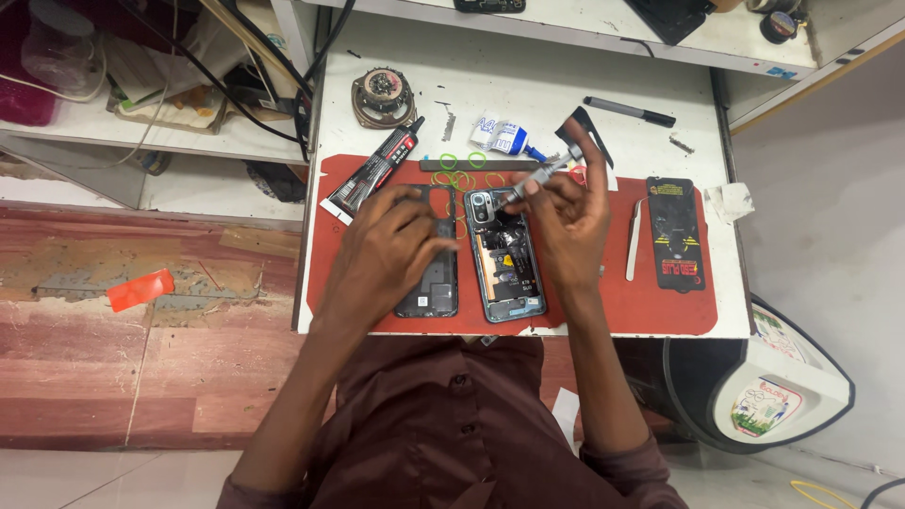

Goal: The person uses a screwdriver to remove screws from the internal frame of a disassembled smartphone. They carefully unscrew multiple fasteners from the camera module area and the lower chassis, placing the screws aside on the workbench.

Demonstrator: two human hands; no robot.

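An opened phone (504, 269) lies on the red mat (660, 306) with its circuit boards showing. My right hand (564, 221) grips a silver screwdriver (542, 176), its tip pointing down at the phone's upper end near the camera block. Next to it on the left lies the dark back cover (430, 283). My left hand (385, 254) rests on that cover, fingers curled toward the phone's left edge.
On the mat lie a black glue tube (377, 174), green and yellow rubber bands (459, 170), a metal ruler (471, 165), white tweezers (633, 240) and a black flat pack (675, 234). Behind are a small speaker (382, 94), a white bottle (504, 139) and a pen (629, 111).
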